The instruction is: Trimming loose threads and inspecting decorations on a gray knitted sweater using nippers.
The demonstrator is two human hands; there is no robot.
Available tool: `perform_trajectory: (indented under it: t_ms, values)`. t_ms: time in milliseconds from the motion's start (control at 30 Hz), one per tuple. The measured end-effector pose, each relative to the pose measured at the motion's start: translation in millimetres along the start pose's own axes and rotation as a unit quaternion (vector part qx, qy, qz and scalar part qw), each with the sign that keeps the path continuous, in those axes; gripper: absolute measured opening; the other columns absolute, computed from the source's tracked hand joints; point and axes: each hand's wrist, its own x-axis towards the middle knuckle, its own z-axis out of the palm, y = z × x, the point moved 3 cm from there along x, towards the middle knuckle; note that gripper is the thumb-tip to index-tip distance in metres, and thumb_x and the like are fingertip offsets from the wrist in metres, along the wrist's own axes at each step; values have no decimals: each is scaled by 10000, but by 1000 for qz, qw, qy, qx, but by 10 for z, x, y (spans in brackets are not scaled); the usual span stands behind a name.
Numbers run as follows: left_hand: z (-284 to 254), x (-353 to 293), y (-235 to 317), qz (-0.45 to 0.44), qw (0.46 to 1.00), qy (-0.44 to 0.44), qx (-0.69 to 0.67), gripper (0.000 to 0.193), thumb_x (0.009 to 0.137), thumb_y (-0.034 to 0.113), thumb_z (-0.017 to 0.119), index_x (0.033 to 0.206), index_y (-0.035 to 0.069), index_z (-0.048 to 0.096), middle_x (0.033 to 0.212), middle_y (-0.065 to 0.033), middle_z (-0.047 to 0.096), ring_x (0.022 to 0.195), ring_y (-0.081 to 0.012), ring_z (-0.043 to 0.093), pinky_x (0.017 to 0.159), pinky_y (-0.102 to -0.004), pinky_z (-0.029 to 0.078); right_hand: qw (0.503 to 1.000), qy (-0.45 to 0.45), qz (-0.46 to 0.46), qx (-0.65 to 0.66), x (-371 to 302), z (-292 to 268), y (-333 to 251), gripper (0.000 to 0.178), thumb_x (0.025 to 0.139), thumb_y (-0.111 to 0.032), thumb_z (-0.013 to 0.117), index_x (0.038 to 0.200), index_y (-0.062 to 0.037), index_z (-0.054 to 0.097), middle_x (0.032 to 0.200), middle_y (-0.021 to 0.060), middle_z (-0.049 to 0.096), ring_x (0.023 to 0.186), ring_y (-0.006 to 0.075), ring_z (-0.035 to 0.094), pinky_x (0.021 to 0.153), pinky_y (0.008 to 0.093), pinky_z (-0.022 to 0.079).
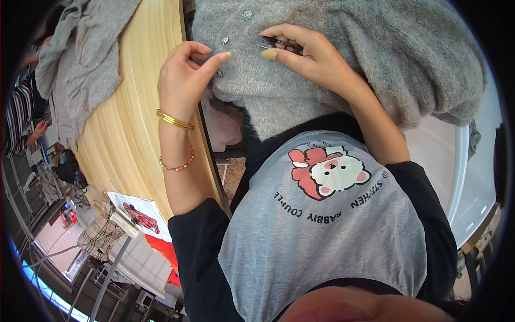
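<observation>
A fuzzy grey knit garment (332, 80) lies over my lap and the table edge, with sparkly round buttons (247, 15) on its left part. My right hand (316, 56) is over the knit, closed around small dark scissors (289, 46) whose handles show under the fingers. A thin, bright, needle-like line shows by its fingertips. The thumb wears a yellowish cover (269, 54). To the left, my left hand (185, 72) hovers beside another sparkly button (225, 40), thumb and forefinger apart, other fingers curled. Nothing shows between its thumb and forefinger; a thread would be too fine to see.
A pale wooden table (145, 80) runs along my left, with another grey knit piece (91, 64) on its far side. A white basin-like container (440, 155) stands at my right under the garment. Another person in a striped top (20, 115) is at the far left.
</observation>
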Motion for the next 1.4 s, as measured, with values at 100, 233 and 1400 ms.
perform_trajectory:
  t_ms: [100, 233, 1400]
  values:
    - [144, -52, 142, 68, 985, 42, 150, 365, 767, 384, 806, 894, 63, 688, 832, -36, 649, 658, -175, 616, 632, -314, 501, 1000, 1, -7, -5, -9, -3, 10, 348, 896, -124, 653, 1221, -5, 623, 885, -2, 606, 793, 69, 522, 706, 231, 450]
    - [149, -31, 113, 58, 993, 25, 101, 243, 813, 288, 768, 851, 58, 700, 828, -49, 642, 656, -175, 610, 616, -326, 495, 1000, -8, -6, -6, -13, -14, -30, 355, 892, -126, 656, 1226, -8, 620, 885, 0, 608, 781, 73, 516, 698, 236, 449]
    - [445, 394, 476, 153, 983, 85, -55, 311, 811, 257, 774, 977, 4, 702, 891, -118, 664, 710, -207, 650, 660, -318, 534, 999, -6, 31, 9, -147, -75, -73, 358, 875, -116, 708, 1199, 9, 622, 913, -7, 620, 801, 57, 528, 711, 220, 452]
